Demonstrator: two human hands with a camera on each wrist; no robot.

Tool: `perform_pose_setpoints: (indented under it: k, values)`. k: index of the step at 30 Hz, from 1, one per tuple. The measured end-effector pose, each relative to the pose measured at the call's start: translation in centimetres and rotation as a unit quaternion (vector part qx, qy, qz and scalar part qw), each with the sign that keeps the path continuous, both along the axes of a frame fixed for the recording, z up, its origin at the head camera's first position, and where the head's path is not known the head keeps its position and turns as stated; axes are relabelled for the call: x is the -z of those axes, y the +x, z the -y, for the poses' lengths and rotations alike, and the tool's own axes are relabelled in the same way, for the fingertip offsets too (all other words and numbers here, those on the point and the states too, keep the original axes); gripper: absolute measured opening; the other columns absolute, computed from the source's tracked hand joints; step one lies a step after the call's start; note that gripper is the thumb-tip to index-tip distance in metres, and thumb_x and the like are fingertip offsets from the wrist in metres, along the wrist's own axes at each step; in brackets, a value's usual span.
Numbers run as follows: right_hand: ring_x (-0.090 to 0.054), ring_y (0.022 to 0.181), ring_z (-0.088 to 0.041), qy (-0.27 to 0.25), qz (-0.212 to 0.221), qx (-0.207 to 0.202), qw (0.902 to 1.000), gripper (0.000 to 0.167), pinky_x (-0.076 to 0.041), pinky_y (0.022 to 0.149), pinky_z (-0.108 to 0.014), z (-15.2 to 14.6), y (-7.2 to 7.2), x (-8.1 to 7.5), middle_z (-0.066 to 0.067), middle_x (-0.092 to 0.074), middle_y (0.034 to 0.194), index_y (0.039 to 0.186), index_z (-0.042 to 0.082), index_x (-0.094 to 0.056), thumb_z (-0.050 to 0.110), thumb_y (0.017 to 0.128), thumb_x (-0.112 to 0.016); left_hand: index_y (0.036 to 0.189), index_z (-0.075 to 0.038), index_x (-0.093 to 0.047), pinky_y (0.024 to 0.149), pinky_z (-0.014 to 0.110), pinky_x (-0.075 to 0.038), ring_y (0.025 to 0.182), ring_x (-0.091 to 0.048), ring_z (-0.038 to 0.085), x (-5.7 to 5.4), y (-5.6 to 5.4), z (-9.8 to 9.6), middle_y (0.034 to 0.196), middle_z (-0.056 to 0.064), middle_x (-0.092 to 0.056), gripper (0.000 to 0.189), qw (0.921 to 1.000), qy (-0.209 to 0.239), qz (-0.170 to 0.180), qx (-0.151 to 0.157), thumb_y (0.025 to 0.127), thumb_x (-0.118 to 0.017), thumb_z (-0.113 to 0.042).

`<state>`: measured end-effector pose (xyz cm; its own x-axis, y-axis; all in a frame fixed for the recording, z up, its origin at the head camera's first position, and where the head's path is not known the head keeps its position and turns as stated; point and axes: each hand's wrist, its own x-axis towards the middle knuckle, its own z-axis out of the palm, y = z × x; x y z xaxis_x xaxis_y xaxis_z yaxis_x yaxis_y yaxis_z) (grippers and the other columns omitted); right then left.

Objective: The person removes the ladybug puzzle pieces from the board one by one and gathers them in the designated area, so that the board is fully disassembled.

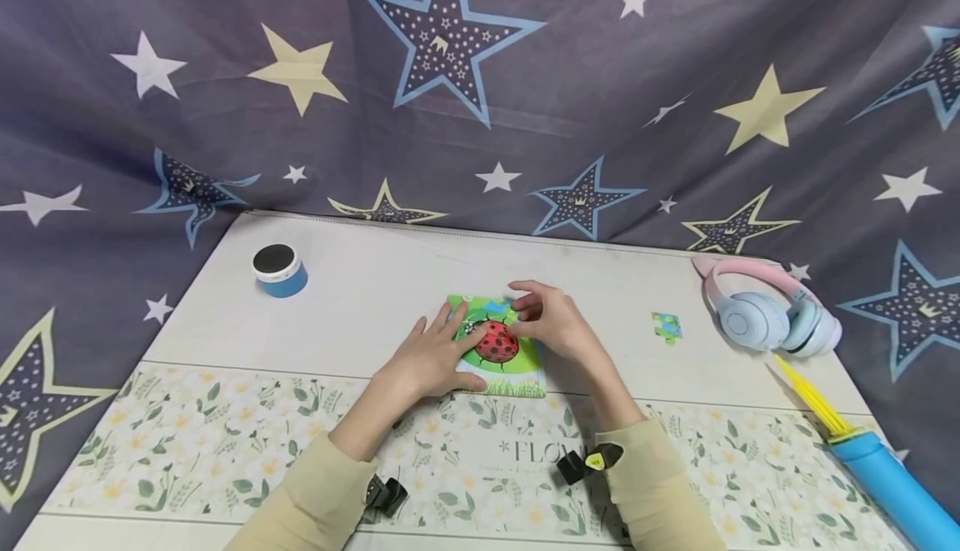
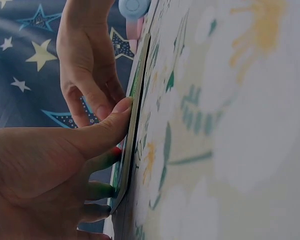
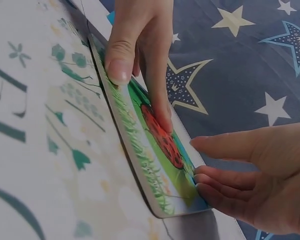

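A ladybug jigsaw puzzle [image 1: 497, 341] in a flat square board lies on the table, its red spotted ladybug on green. My left hand [image 1: 431, 359] rests on its left part with fingers spread; the thumb sits at the near edge and a fingertip touches the ladybug. At the upper right part of the puzzle is my right hand [image 1: 558, 322], fingers bent and fingertips right at the board's side. In the right wrist view, its thumb [image 3: 225, 145] stands apart from the fingers, with no piece showing between them. One loose puzzle piece [image 1: 667, 328] lies on the table to the right.
A small blue and white speaker [image 1: 280, 271] stands at the back left. Pink and blue headphones [image 1: 757, 318] lie at the right, near a blue tube with yellow rods [image 1: 885, 476]. A star-patterned curtain [image 1: 480, 151] hangs behind the table [image 1: 360, 276].
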<state>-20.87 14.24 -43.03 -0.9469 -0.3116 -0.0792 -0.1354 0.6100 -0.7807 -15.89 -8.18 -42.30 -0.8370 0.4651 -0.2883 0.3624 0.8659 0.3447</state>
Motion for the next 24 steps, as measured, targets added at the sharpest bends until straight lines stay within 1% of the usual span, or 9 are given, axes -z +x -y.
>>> perform_pose_setpoints:
  k: [8, 17, 21, 24]
  values:
    - [-0.071, 0.103, -0.027, 0.039, -0.007, -0.006, 0.9992, 0.069, -0.060, 0.094, -0.043, 0.56, 0.25, -0.02, -0.012, -0.075, 0.115, 0.144, 0.009, -0.059, 0.009, 0.081, -0.087, 0.162, -0.024, -0.035, 0.129, 0.064, -0.016, 0.163, -0.002, 0.038, 0.06, -0.07, -0.03, 0.175, 0.016, -0.006, 0.087, 1.0000, -0.001, 0.000, -0.001, 0.090, -0.070, -0.057]
    - [-0.069, 0.108, -0.026, 0.071, -0.008, -0.014, 0.9974, 0.071, -0.058, 0.099, -0.044, 0.70, 0.26, 0.15, -0.011, -0.073, 0.119, 0.145, 0.008, -0.059, 0.012, 0.080, -0.089, 0.162, -0.024, -0.036, 0.129, 0.064, -0.017, 0.163, -0.003, 0.038, 0.13, -0.21, -0.21, 0.174, 0.017, -0.008, 0.087, 1.0000, 0.008, 0.001, 0.000, 0.090, -0.071, -0.057]
    - [-0.068, 0.109, -0.026, 0.077, -0.013, -0.020, 0.9968, 0.071, -0.057, 0.100, -0.044, 0.76, 0.26, 0.25, -0.010, -0.073, 0.119, 0.145, 0.008, -0.059, 0.012, 0.080, -0.089, 0.161, -0.023, -0.038, 0.129, 0.065, -0.016, 0.162, -0.004, 0.040, -0.06, -0.09, -0.03, 0.174, 0.018, -0.009, 0.085, 0.9999, 0.014, 0.003, 0.003, 0.090, -0.073, -0.054]
    - [-0.068, 0.109, -0.026, 0.077, -0.011, -0.021, 0.9967, 0.071, -0.057, 0.100, -0.044, 0.73, 0.36, 0.33, -0.010, -0.072, 0.119, 0.144, 0.008, -0.059, 0.013, 0.080, -0.089, 0.159, -0.023, -0.041, 0.129, 0.065, -0.015, 0.162, -0.006, 0.042, -0.28, 0.09, 0.15, 0.174, 0.018, -0.010, 0.081, 0.9998, 0.013, 0.004, 0.012, 0.090, -0.073, -0.051]
